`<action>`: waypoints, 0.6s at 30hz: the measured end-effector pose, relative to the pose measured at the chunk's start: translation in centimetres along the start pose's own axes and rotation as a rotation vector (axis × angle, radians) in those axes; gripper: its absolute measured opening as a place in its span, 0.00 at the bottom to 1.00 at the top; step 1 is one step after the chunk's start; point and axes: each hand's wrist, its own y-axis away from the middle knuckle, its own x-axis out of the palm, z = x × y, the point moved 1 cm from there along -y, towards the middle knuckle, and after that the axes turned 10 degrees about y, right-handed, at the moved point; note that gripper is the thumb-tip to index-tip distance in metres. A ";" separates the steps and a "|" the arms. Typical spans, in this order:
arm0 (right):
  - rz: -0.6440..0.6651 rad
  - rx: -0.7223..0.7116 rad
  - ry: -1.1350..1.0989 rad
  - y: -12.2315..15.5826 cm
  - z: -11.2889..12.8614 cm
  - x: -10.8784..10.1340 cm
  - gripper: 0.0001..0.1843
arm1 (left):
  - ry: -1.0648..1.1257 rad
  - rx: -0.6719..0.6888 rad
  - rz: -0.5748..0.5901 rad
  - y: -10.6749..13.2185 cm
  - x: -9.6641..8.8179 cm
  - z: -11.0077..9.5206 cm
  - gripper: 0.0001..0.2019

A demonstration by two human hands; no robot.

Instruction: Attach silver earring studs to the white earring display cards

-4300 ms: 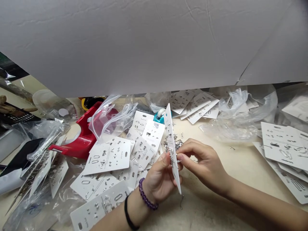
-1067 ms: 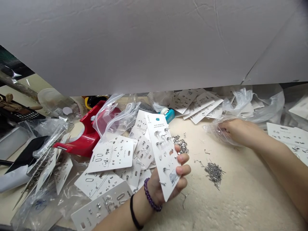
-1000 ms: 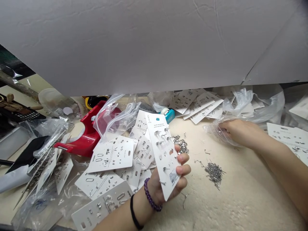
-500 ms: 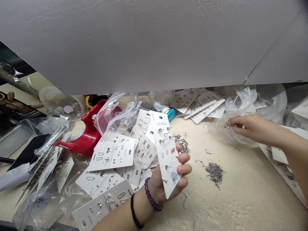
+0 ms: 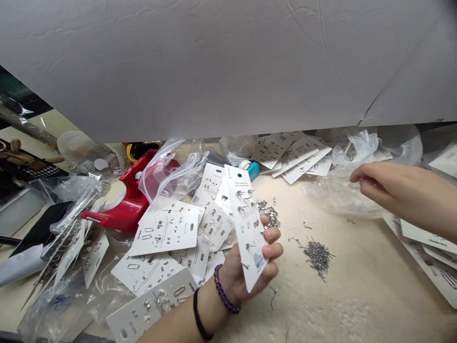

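Note:
My left hand (image 5: pixel 233 276) is closed around a white earring card (image 5: pixel 246 226), held upright and tilted with its back facing me; metal posts and small backs stick out of it. Over a crumpled clear plastic bag (image 5: pixel 330 193) at the right hangs my right hand (image 5: pixel 391 188), its fingers curled together; whatever they may pinch is hidden. A pile of thin silver earring pieces (image 5: pixel 318 257) lies on the table between the hands. Partly behind the held card is a second heap of small metal pieces (image 5: pixel 272 215).
More earring cards lie left of my left hand (image 5: pixel 166 231), at the back (image 5: pixel 302 155) and at the right edge (image 5: pixel 424 259). A red tape dispenser (image 5: pixel 124 209) and a teal one (image 5: pixel 253 170) stand behind. A large white panel (image 5: pixel 214 71) spans the top.
My right hand has drawn back to the right, off the clear bag, with its fingers curled. My left hand keeps the card in nearly the same place.

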 end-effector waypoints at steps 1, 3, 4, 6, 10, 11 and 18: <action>-0.025 -0.058 -0.071 0.1 1.2 -0.5 0.06 | -0.009 0.001 -0.006 0.0 0.0 0.0 0.12; -0.064 -0.165 -0.332 0.6 3.9 -1.1 0.05 | -0.026 0.005 -0.018 -0.1 0.0 0.1 0.12; -0.073 -0.200 -0.491 0.9 5.4 -1.1 0.05 | -0.031 0.007 -0.021 -0.1 0.0 0.1 0.12; -0.050 -0.213 -0.818 1.6 8.3 -0.6 0.06 | -0.042 0.011 -0.026 -0.2 0.0 0.2 0.11; -0.065 -0.091 -1.095 3.1 12.2 1.3 0.07 | -0.039 0.002 -0.041 -0.2 -0.4 0.2 0.09; -0.066 -0.071 -1.119 3.4 12.6 1.8 0.07 | -0.036 -0.004 -0.039 -0.2 -0.6 0.3 0.09; -0.129 -0.100 -1.218 4.2 13.8 3.1 0.11 | -0.063 -0.029 -0.057 -0.2 -1.3 0.4 0.10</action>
